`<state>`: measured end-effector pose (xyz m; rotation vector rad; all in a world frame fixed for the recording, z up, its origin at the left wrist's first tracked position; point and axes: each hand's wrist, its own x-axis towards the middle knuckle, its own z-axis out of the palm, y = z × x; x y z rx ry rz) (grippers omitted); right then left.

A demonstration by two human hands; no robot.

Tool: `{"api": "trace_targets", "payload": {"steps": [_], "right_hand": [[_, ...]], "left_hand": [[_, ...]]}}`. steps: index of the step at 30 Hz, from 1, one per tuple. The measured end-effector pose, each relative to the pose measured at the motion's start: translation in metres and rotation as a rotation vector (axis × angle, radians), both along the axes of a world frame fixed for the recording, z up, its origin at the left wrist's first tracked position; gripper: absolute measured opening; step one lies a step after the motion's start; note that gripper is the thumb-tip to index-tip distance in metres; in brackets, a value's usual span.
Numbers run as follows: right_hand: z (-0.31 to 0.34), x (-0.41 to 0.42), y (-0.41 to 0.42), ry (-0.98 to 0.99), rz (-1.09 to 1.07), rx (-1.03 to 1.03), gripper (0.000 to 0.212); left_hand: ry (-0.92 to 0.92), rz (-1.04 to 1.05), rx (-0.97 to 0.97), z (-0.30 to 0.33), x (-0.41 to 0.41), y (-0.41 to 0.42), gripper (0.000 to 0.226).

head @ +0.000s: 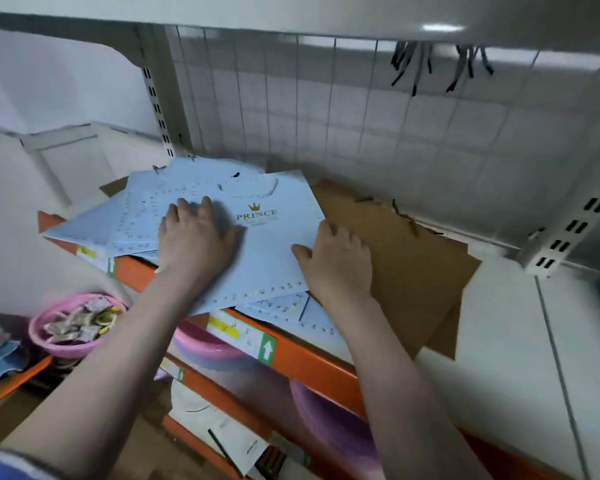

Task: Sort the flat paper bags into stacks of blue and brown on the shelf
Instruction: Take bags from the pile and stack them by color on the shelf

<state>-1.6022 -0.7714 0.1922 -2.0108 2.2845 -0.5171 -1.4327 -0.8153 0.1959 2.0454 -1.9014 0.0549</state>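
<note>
A loose pile of flat light-blue paper bags [267, 251] lies on the shelf, the top one printed "PRINCE" with a gold crown and a white cord handle. My left hand [193, 237] rests flat on the top blue bag, fingers straight. My right hand [336, 258] lies on that bag's right edge, thumb on the blue paper and fingers over the border with the brown bags. Flat brown paper bags [420, 268] lie stacked to the right, partly overhanging the shelf front. A brown corner [113, 187] pokes out behind the blue pile at the left.
The shelf has an orange front beam [302, 362] with labels. A wire grid [326, 109] and white tiled wall close the back. A pink bowl [66, 341] of wrapped items sits lower left; pink basins [215, 348] sit on the lower shelves. A slotted upright [575, 223] stands at right.
</note>
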Motion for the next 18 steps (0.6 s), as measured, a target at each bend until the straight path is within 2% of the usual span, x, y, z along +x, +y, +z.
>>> {"api": "trace_targets", "payload": {"steps": [3,6,12,15,18], "right_hand": [[-0.002,0.004,-0.004,0.053,-0.011,0.056,0.059],[-0.001,0.004,-0.005,0.047,-0.030,0.045,0.055],[0.007,-0.002,0.001,-0.202,-0.081,0.012,0.064],[0.008,-0.005,0.012,-0.359,-0.141,-0.041,0.067],[0.009,-0.006,0.031,-0.413,-0.180,-0.081,0.061]], "left_hand": [[0.029,0.055,0.088,-0.003,0.000,-0.014,0.071],[0.028,0.077,0.067,-0.006,-0.002,-0.020,0.073],[0.312,0.051,-0.047,0.003,0.004,-0.025,0.073],[0.366,0.014,-0.148,0.004,0.006,-0.022,0.063],[0.429,-0.042,-0.199,0.007,0.005,-0.006,0.054]]}}
